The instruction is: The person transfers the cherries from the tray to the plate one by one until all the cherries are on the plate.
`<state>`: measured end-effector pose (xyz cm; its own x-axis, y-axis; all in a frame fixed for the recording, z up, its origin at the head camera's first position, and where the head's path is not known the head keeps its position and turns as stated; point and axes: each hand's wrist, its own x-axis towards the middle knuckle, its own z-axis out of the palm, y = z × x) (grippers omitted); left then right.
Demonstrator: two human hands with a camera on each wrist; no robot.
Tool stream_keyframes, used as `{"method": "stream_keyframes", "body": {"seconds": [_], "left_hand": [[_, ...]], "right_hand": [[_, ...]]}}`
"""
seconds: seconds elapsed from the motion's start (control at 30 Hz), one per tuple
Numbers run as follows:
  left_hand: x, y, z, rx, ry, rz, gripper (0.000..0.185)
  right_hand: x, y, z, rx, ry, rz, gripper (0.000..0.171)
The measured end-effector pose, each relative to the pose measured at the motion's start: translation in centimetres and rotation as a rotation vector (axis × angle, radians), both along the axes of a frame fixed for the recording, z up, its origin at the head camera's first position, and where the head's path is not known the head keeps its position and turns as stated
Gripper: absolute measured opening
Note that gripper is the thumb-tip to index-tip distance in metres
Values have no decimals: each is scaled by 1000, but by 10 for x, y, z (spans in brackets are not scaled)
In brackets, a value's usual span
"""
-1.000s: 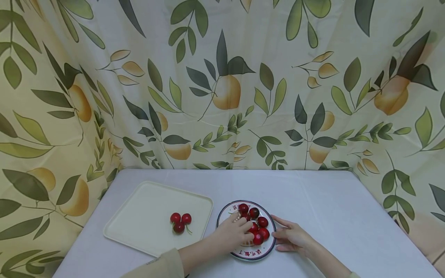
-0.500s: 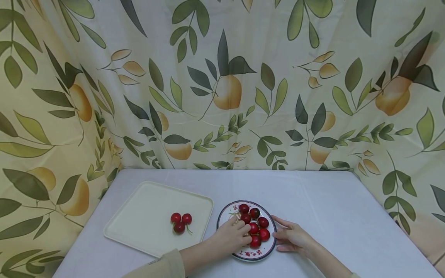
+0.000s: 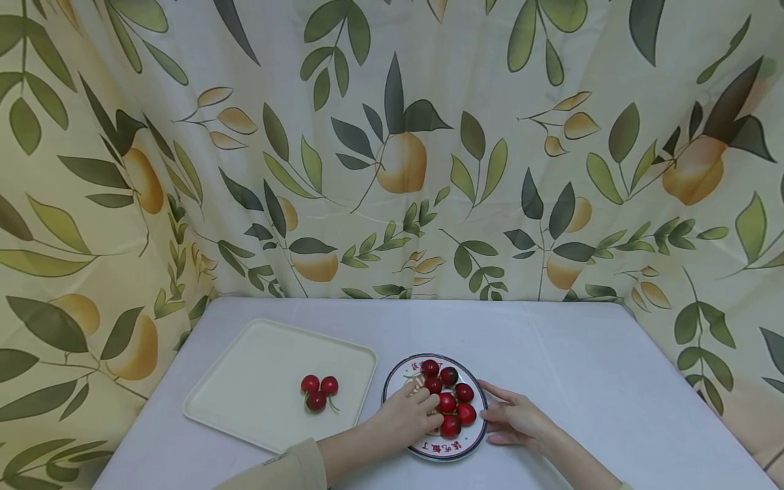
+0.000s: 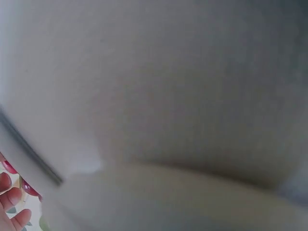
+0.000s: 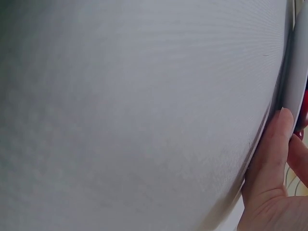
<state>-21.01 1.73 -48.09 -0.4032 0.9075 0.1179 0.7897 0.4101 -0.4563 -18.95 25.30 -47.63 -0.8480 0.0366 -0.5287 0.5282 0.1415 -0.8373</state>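
Head view: left hand (image 3: 412,416) lies over the near-left part of a round white plate with a dark rim and red lettering (image 3: 479,437), fingers curled down among the pile of glossy red cherries (image 3: 454,401); fingertips touch the cherries at the pile's left side, but whether one is actually pinched cannot be told. Right hand (image 3: 513,416) rests flat on the pale grey tablecloth (image 3: 582,367), fingers straight and relaxed, tips against the plate's right rim. Right wrist view confirms thumb and fingers (image 5: 269,159) touching the rim edge; left wrist view is mostly blurred cloth, with fingertips and a bit of red at the lower left corner. Left of the plate sits a cream rectangular plastic tray (image 3: 257,354) holding three red cherries in a cluster (image 3: 318,391). Leaf-and-fruit printed curtain (image 3: 392,150) behind the table
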Motion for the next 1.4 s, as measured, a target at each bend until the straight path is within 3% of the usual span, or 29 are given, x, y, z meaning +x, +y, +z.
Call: {"method": "stream_keyframes", "body": {"seconds": [0.3,0.47,0.63,0.73,0.93,1.07,1.27,1.4], "left_hand": [[1,-11,19,28,-48,126,38],[-1,-31,30,57,-30,194,35],[-1,-56,35,60,-22,316,30],[0,-72,33,79,-13,372,34],[1,-106,22,219,96,397,24],[4,-125,17,279,127,433,26],[12,-139,18,310,107,613,26],[16,-143,18,304,26,730,24]], "right_hand": [[0,0,0,-1,-2,-2,67],[0,1,0,-9,3,14,69],[0,0,-1,18,-3,-13,66],[0,0,-1,31,-9,-26,66],[-1,-2,0,29,-15,-30,65],[-1,-2,1,26,-15,-27,65],[-1,-2,1,27,-10,-25,65],[-1,-2,0,28,-4,-28,65]]}}
